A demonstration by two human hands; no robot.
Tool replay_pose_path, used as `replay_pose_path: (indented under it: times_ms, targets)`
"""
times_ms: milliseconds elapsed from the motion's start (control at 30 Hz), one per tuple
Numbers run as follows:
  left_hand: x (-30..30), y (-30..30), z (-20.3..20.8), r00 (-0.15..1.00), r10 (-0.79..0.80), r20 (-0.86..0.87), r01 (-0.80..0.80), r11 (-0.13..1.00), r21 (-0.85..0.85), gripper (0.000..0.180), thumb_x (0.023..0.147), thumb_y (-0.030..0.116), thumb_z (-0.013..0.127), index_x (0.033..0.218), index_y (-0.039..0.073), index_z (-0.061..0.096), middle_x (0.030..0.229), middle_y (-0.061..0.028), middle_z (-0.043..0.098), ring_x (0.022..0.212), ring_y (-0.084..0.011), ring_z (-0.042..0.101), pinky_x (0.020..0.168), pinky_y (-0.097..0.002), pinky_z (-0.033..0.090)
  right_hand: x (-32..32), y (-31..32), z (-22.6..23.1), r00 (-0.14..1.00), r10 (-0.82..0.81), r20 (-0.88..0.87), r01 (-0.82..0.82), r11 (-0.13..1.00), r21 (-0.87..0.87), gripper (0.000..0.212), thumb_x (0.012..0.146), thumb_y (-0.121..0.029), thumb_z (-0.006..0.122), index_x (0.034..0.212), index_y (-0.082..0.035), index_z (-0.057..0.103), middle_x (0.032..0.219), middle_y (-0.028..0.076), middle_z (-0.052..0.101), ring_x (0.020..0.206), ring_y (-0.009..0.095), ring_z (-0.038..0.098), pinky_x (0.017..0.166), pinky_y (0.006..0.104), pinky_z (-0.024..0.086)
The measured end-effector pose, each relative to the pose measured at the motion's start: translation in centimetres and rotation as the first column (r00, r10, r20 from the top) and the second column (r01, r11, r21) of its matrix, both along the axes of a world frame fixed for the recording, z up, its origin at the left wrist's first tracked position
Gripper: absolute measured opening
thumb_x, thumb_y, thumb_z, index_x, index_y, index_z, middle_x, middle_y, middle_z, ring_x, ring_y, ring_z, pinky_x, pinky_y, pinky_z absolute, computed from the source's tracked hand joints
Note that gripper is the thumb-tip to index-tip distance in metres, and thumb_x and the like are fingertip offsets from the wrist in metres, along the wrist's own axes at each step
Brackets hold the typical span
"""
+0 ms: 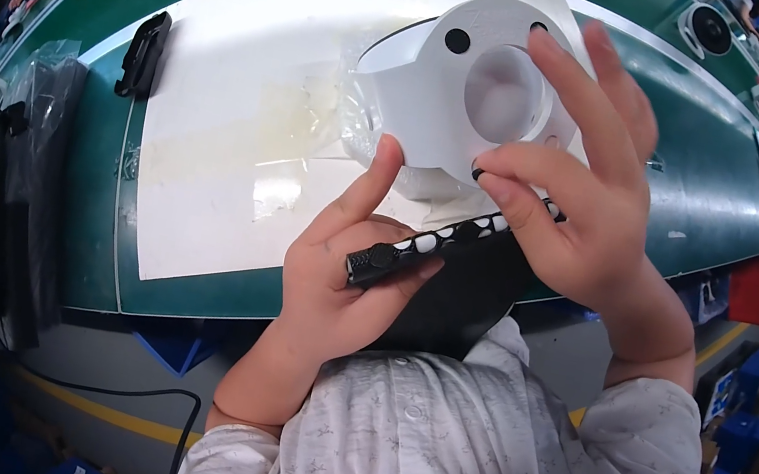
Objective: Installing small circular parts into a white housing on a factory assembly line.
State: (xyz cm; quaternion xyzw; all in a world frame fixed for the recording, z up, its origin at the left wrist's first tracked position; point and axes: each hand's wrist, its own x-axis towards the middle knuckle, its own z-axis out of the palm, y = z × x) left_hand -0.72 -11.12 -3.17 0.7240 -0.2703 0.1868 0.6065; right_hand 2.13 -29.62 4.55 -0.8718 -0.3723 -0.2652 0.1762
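A white rounded plastic housing (pixel 422 92) with a large round opening lies on the white sheet, its flat face turned up. One black round pad (pixel 457 42) sits in that face, and a second black pad (pixel 538 28) shows partly behind a raised finger. My right hand (pixel 601 190) pinches a small black pad (pixel 478 172) between thumb and forefinger at the housing's near edge; its other fingers are spread over the housing. In my left hand (pixel 334 265) is a strip of black pads (pixel 440 240) with white round gaps, gripped at one end, thumb raised.
Clear plastic wrap (pixel 359 122) lies under the housing. A black plastic bracket (pixel 143 53) rests on the green table (pixel 89 216) to the left, with a dark bagged bundle (pixel 30 175) beyond it. A white device with a black front (pixel 706 31) stands far right.
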Motion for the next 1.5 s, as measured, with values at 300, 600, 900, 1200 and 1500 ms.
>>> replay_pose_path:
  times_ms: [300, 600, 900, 1200, 1500]
  targets:
    - [0.1, 0.0, 0.0, 1.000, 0.009, 0.017, -0.009, 1.000, 0.012, 0.017, 0.060, -0.005, 0.067, 0.070, -0.003, 0.054, 0.123, -0.0268, 0.039, 0.071, -0.0163, 0.061, 0.064, -0.0237, 0.046, 0.6, -0.1, -0.2, 0.999, 0.040, 0.034, -0.043, 0.995, 0.090, 0.008, 0.065, -0.009, 0.065, 0.073, -0.009, 0.062, 0.117, 0.014, 0.050, 0.119, 0.031, 0.034, 0.095, 0.0380, 0.024]
    - [0.6, -0.4, 0.3, 0.999, 0.036, -0.014, -0.035, 0.998, 0.047, 0.017, 0.060, -0.004, 0.067, 0.070, -0.003, 0.054, 0.123, -0.0266, 0.039, 0.072, -0.0173, 0.061, 0.064, -0.0238, 0.046, -2.4, -0.2, 0.2, 0.989, -0.124, 0.081, 0.148, 0.880, -0.452, 0.061, 0.082, -0.056, 0.030, 0.109, -0.007, 0.055, 0.123, 0.008, 0.045, 0.123, 0.030, 0.029, 0.099, 0.0498, 0.004]
    - [1.4, -0.8, -0.3, 0.998, 0.037, 0.041, -0.039, 0.998, 0.058, 0.017, 0.059, -0.004, 0.068, 0.071, -0.002, 0.056, 0.123, -0.0277, 0.038, 0.072, -0.0189, 0.062, 0.064, -0.0243, 0.046, 0.2, -1.1, -1.1, 0.989, 0.142, -0.041, -0.146, 0.983, -0.116, 0.015, 0.070, -0.018, 0.063, 0.080, -0.008, 0.060, 0.114, 0.012, 0.050, 0.119, 0.033, 0.034, 0.097, 0.0428, 0.019]
    - [1.8, -1.1, -0.4, 0.995, 0.093, 0.026, -0.095, 0.993, 0.077, 0.018, 0.057, -0.007, 0.067, 0.071, -0.003, 0.056, 0.123, -0.0272, 0.038, 0.071, -0.0184, 0.062, 0.064, -0.0240, 0.046, 4.1, -4.0, -1.9, 0.999, -0.021, -0.031, 0.026, 0.984, 0.175, 0.005, 0.074, -0.007, 0.058, 0.079, -0.005, 0.057, 0.119, 0.014, 0.047, 0.120, 0.033, 0.031, 0.096, 0.0390, 0.026]
    - [1.6, -1.1, -0.9, 0.993, 0.115, -0.023, -0.113, 0.991, 0.067, 0.020, 0.057, -0.009, 0.067, 0.073, -0.003, 0.056, 0.124, -0.0267, 0.037, 0.073, -0.0188, 0.062, 0.064, -0.0240, 0.047, 2.5, -4.5, -2.9, 0.961, -0.102, 0.257, 0.142, 0.980, -0.140, 0.021, 0.075, -0.017, 0.058, 0.093, -0.007, 0.062, 0.117, 0.014, 0.049, 0.118, 0.031, 0.035, 0.096, 0.0392, 0.024]
